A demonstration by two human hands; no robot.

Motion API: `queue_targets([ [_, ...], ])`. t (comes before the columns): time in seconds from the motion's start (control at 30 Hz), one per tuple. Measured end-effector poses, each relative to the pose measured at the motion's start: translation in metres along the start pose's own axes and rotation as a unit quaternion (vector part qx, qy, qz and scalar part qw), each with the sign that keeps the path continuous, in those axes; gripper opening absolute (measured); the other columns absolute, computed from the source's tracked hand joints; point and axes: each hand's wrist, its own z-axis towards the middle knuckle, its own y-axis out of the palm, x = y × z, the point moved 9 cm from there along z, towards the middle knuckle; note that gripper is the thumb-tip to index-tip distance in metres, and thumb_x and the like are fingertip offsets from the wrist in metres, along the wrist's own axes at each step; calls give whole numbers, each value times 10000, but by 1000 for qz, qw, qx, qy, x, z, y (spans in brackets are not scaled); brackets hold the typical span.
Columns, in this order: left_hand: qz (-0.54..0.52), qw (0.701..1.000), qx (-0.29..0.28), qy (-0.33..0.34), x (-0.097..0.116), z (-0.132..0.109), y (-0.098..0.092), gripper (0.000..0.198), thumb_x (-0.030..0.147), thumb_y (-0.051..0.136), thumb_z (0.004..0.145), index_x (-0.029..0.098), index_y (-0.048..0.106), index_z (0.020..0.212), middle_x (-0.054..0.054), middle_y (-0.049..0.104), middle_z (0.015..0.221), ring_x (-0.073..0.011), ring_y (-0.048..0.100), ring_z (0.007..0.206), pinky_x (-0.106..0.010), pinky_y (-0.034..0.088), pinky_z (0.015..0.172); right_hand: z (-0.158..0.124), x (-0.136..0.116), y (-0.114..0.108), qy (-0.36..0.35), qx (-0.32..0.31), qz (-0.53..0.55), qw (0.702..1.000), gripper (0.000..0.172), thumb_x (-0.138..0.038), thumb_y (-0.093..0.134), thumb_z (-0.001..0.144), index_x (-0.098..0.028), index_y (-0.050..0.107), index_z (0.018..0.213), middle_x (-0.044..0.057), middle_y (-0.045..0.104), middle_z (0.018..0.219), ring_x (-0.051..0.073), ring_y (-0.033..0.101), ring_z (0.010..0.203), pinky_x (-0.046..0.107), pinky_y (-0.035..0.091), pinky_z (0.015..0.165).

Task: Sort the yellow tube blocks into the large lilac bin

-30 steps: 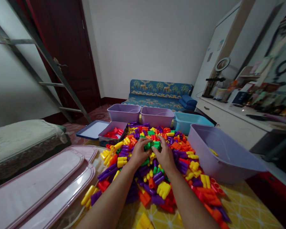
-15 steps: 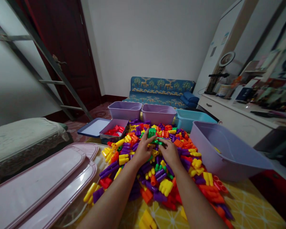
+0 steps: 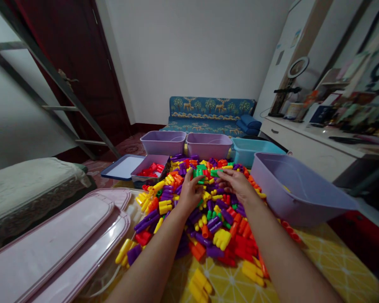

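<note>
My left hand [image 3: 190,194] is over the middle of a heap of bullet-shaped plastic building blocks [image 3: 221,238]. Its fingers and thumb curve around a cluster of green building blocks [image 3: 200,170]. Just to the right, my right hand [image 3: 240,185] hovers above the heap, its fingers pointing left. A green building block [image 3: 215,172] sits at its fingertips, close to the green cluster but apart from it. Purple, yellow, red and orange blocks lie below and around both hands; the undersides of the fingers are partly hidden.
Two purple bins [image 3: 164,143] and a turquoise bin [image 3: 255,148] line the far side. A larger purple bin [image 3: 298,198] stands at right. At left are a box of red blocks [image 3: 150,163], a blue-rimmed lid [image 3: 123,167] and pale pink lids [image 3: 53,235].
My right hand has moved right and slightly up, away from my left hand, with a green building block at its fingertips. My left hand stays near the green cluster. The view has shifted slightly.
</note>
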Motion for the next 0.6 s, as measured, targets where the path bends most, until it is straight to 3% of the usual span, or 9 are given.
queue_targets([
  [0.07, -2, 1000, -1, -8, -1, 0, 0, 448, 36, 564, 713, 192, 682, 1116, -98, 398, 1435, -302, 393, 1342, -450, 354, 1121, 11, -13, -12, 1, 31, 15, 999, 152, -201, 678, 774, -165, 675, 922, -1, 676, 627, 84, 601, 482, 135, 403, 386],
  [0.23, -1, 1000, -13, -12, -1, 0, 2, 452, 39, 562, 717, 180, 681, 1130, -111, 395, 1439, -307, 375, 1356, -438, 356, 1120, 51, -56, -50, -50, 168, -5, 985, 204, -95, 602, 772, -148, 645, 964, -5, 648, 645, 81, 588, 511, 146, 430, 412],
  [0.3, -1, 1000, -15, -13, -2, 0, 2, 456, 38, 560, 717, 178, 680, 1134, -113, 393, 1440, -307, 379, 1353, -436, 358, 1117, 65, -75, -64, -83, 213, -14, 973, 300, -85, 608, 748, -164, 629, 1037, 12, 672, 767, 80, 591, 561, 146, 422, 427],
  [0.4, -1, 1000, -15, -12, -3, 0, 1, 456, 43, 566, 718, 178, 678, 1139, -112, 390, 1442, -309, 379, 1352, -439, 355, 1118, 79, -92, -76, -135, 252, -13, 958, 595, -135, 641, 727, -288, 483, 1280, 21, 667, 1066, 108, 631, 709, 177, 479, 490],
  [0.5, -5, 1000, -14, -9, -3, 0, 2, 457, 44, 573, 716, 193, 678, 1136, -104, 393, 1439, -310, 379, 1352, -447, 361, 1112, 85, -78, -64, -151, 212, -31, 965, 760, -152, 627, 706, -299, 337, 1393, 63, 629, 1202, 139, 668, 773, 234, 536, 576],
  [0.6, -4, 1000, -8, -8, -3, 0, 2, 457, 30, 565, 714, 197, 682, 1123, -103, 402, 1425, -310, 396, 1338, -451, 375, 1099, 76, -44, -44, -149, 177, -104, 967, 645, -182, 609, 711, -160, 441, 1333, 116, 683, 1085, 189, 688, 804, 308, 559, 654],
])
